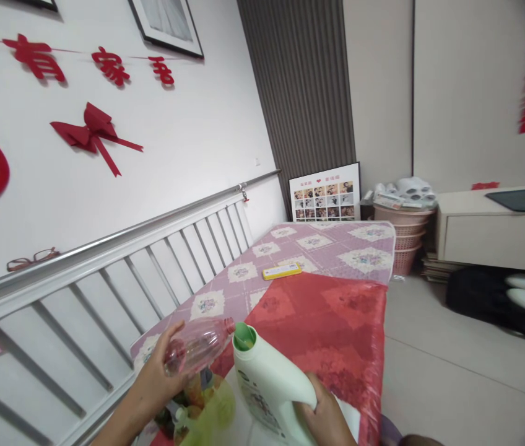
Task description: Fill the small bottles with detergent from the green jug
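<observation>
My left hand (163, 365) is wrapped round a clear pinkish plastic bottle (202, 341), which lies tilted over on its side with its neck pointing right. The bottle's mouth is close to the green spout of a pale green detergent jug (267, 378); whether they touch I cannot tell. By its handle, my right hand (322, 409) grips this jug, which leans to the left. Beneath the left hand is a yellow-green translucent bag (211, 409) with several things in it, partly hidden by hand and bottle.
A purple patterned tablecloth (309, 241) and a red plastic sheet (322, 322) cover the table. On it lies a yellow-and-white flat box (282, 271). A white railing (146, 272) runs along the left. Stacked pink baskets (404, 241) stand beyond, beside a low cabinet (499, 229).
</observation>
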{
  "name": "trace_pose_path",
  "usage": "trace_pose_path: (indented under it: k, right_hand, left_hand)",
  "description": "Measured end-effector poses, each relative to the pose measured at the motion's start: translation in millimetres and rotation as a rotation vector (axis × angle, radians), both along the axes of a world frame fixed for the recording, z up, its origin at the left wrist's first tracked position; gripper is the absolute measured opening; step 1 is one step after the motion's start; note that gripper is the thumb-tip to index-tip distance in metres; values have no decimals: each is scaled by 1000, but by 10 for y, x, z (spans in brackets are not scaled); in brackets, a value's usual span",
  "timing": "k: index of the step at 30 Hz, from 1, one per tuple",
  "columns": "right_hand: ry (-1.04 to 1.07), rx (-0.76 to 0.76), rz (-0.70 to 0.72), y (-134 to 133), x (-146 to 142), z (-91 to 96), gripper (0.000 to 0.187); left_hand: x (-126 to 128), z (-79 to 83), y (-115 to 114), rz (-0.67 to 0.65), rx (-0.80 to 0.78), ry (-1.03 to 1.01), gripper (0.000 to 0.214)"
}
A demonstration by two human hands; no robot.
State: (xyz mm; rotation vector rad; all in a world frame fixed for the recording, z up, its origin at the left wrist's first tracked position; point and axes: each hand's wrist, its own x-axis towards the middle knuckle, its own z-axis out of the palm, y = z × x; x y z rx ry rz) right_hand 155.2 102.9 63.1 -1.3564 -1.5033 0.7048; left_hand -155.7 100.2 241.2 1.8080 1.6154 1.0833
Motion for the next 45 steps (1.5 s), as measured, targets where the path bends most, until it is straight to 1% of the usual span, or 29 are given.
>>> trace_pose_path:
  k: [7, 13, 21, 27, 32, 39, 45]
  right_hand:
    - [-4, -24, 6, -3, 2, 7, 15]
    - [-2, -20, 3, 22, 5, -36, 17]
    - [-18, -26, 9, 16, 8, -53, 21]
    - [-25, -15, 7, 31, 4, -53, 19]
    - [-38, -13, 12, 36, 10, -67, 17]
    - [-2, -8, 6, 42, 5, -96, 16]
    - [-13, -9, -2, 18, 0, -44, 14]
  left_hand:
    - [-11, 21, 17, -29, -44, 131, 79]
    - [-4, 67, 13, -42, -47, 176, 76]
    - [68, 188, 2, -34, -35, 215, 77]
    - [93, 255, -25, -37, -34, 271, 75]
    - [69, 254, -7, -54, 3, 323, 74]
    - [8, 222, 22, -58, 58, 330, 74]
    - [33, 264, 3, -50, 55, 365, 74]
